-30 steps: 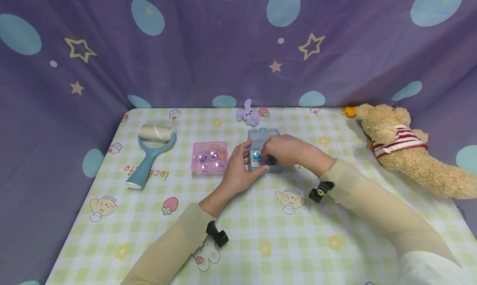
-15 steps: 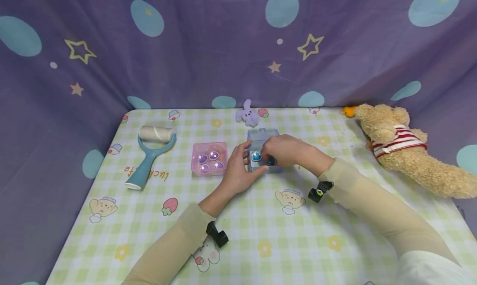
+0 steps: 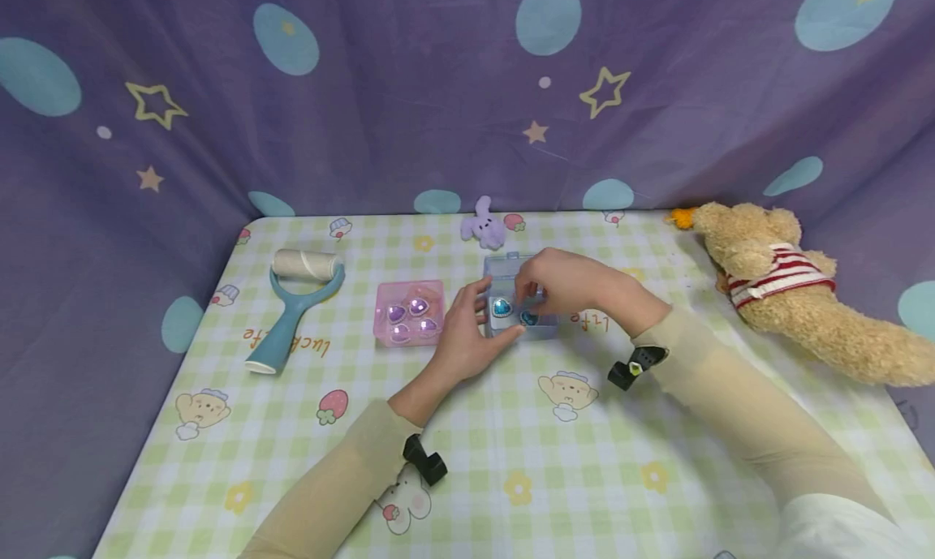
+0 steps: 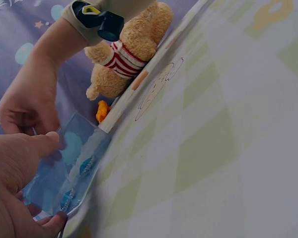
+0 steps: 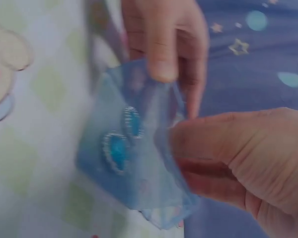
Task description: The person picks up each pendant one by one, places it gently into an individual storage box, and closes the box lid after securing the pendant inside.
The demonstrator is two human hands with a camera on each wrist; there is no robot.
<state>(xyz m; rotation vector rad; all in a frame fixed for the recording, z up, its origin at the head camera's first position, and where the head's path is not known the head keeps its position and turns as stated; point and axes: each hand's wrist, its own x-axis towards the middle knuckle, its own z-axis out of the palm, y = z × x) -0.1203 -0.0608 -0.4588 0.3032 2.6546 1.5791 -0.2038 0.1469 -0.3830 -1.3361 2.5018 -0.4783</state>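
A clear blue plastic box (image 3: pixel 544 330) stands on the table, its hinged lid (image 3: pixel 504 265) raised at the back. Inside lie two blue heart-shaped gems with silvery edging, a left gem (image 3: pixel 501 307) and a right gem (image 3: pixel 528 318); both show through the wall in the right wrist view. My left hand (image 3: pixel 467 332) holds the box from its left side, thumb along the near wall and fingers at the far left. Over the box's right half hovers my right hand (image 3: pixel 566 283), fingers loosely bent above the right gem, with nothing visible between them.
Left of the box is a pink clear box (image 3: pixel 380 332) with several purple heart gems. A lint roller (image 3: pixel 292 316) lies farther left. Behind stands a small purple plush bunny (image 3: pixel 484 225). A teddy bear (image 3: pixel 767 259) in a striped shirt lies at the right edge.
My right hand has let go of the right blue gem and risen slightly, leaving it in the box. The left hand keeps its hold on the box.
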